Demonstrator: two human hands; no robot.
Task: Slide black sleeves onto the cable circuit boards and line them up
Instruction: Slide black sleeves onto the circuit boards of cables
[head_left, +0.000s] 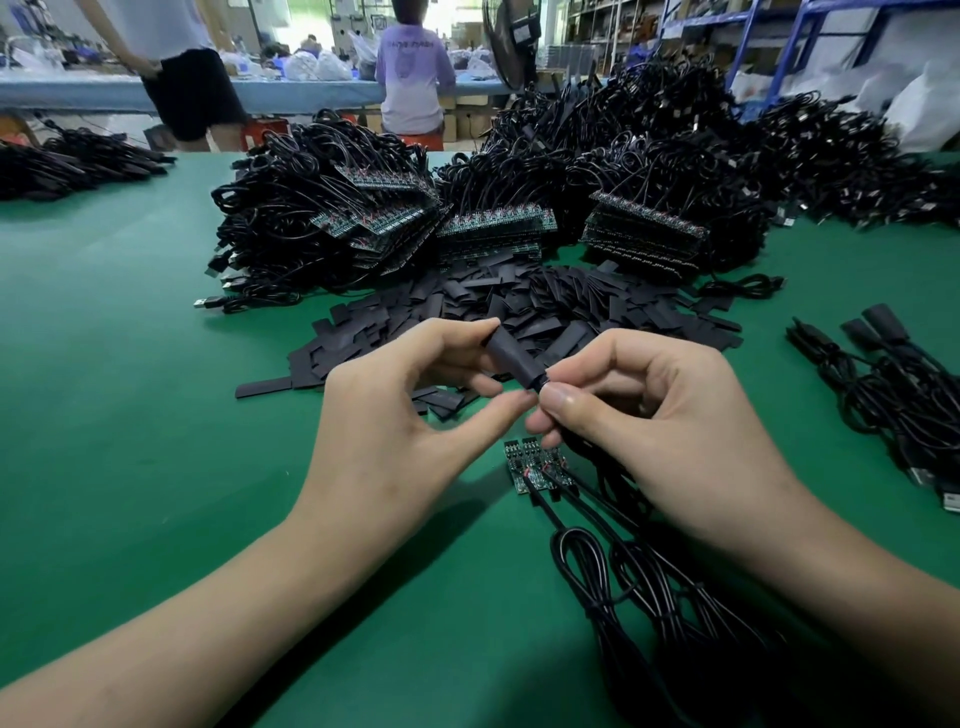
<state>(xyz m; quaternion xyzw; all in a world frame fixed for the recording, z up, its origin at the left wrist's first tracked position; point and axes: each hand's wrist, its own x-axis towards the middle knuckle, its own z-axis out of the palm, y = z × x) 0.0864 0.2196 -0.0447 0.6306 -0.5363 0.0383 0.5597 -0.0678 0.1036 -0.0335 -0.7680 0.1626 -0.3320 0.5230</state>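
Spanning the gap between both hands, one black sleeve (511, 358), held above the bench's near middle. Long axis diagonal: upper end points far left, lower end near right.
Left hand (395, 410): forefinger on the upper end, thumb under the lower part, pinching the sleeve.
Right hand (649, 415): thumb and forefinger pinching the sleeve's lower end; whatever sits inside it is hidden.
Circuit boards (537, 465): three, bare, side by side on the bench just below the hands. Their black cables (649, 592) trail in coils toward the near edge.
Loose sleeves (519, 306): flat heap just beyond the hands.
Stacked boards (493, 228): several piles with bundled cables behind the heap, toward the far edge.
Sleeved cables (893, 374): a few near the right edge.
Bench (130, 364): green mat surface.
Room: workshop; blue shelving (769, 41) far right, a fan (506, 41), a standing person (182, 78) and a seated person (410, 78) at a far blue table (78, 93).
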